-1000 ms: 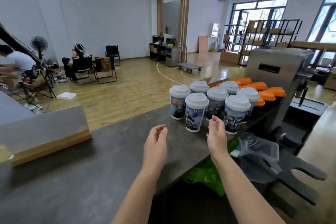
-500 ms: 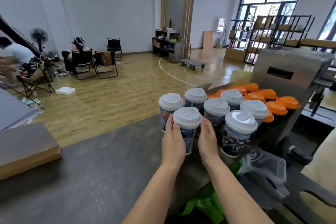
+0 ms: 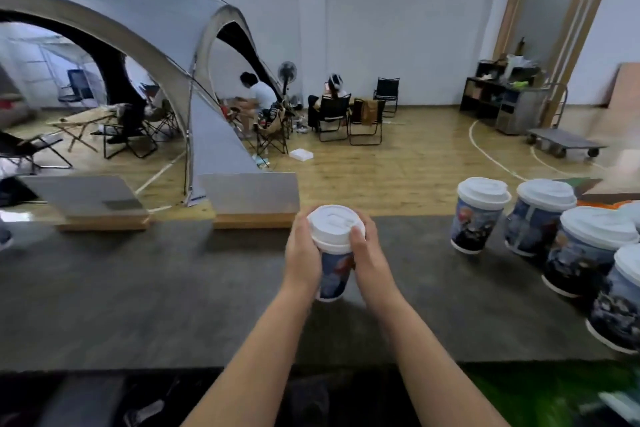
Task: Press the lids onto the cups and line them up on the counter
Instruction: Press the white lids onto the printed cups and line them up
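Nearest: dark strip under the surface [image 3: 138, 305] edge, w/ smth green [image 3: 554, 388] at lower right, too blurred to tell what.

Both forearms reach fwd over the grey surface. Left hand [image 3: 303, 258] and right hand [image 3: 369, 260] wrap one cup [image 3: 334, 276] from either side, fingers curled round its wall just under the white lid [image 3: 335, 225]; right thumb lies on the lid rim. Lid sits on the cup. Cup is mid-surface, upright w/ a slight tilt; can't tell if its base touches the surface or is just above it. Bare surface to its left.

Right of it, well apart: 4 more lidded cups in a slanting line toward the near right edge – nearest cup [image 3: 618, 302] cut by the frame, next cup [image 3: 585, 250], then third cup [image 3: 538, 215], and far cup [image 3: 478, 215] closest to the hands. A bit of orange [image 3: 602, 204] shows behind them.

Far edge of surface: two grey panels on wood bases, left panel [image 3: 86, 196] and mid panel [image 3: 251, 194], the mid one straight beyond the held cup.

Beyond: wood floor, grey tent [image 3: 138, 28], folding chairs, 2 seated people, fan [image 3: 286, 74], shelf unit [image 3: 502, 97], flat cart [image 3: 562, 144].
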The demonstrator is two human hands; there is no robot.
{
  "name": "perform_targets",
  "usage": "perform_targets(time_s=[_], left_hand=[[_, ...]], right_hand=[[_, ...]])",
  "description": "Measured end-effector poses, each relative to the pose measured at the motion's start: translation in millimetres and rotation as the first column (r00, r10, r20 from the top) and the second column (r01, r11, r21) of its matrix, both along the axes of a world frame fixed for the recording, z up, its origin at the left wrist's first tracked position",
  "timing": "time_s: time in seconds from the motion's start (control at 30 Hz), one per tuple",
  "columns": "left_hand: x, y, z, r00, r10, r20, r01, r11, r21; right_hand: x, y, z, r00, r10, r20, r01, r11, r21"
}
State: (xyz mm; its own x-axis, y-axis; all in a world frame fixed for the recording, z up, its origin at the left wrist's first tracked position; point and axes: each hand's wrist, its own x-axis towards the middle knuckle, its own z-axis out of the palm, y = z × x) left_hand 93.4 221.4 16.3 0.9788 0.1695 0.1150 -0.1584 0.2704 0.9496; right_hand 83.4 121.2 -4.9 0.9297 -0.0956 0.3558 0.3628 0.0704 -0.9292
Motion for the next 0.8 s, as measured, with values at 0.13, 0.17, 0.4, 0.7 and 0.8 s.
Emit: perform_targets(time_s=[0.13, 0.17, 0.4, 0.7, 0.8], left_hand=[[1, 52, -12, 0.942, 0.335, 0.033, -0.337, 0.933, 0.130], [1, 60, -12, 0.931, 0.362, 0.038, -0.364, 0.923, 0.125], [20, 113, -16, 0.967, 0.235, 0.096, -0.247, 0.959, 0.137], [41, 194, -30, 0.976, 0.158, 0.149, -0.165, 0.985, 0.040], [44, 187, -36, 0.963, 0.154, 0.220, -0.169, 0.984, 0.050]], right_hand=[[1, 49, -11, 0.999, 0.036, -0.013, -0.036, 0.999, -0.029], [2, 59, -12, 0.998, 0.049, -0.025, -0.049, 0.999, -0.017], [25, 130, -6, 0.998, 0.057, -0.039, -0.056, 0.998, 0.021], [57, 214, -11, 0.999, -0.034, 0.005, 0.034, 0.993, 0.116], [62, 219, -17, 0.990, -0.137, 0.031, 0.126, 0.963, 0.238]])
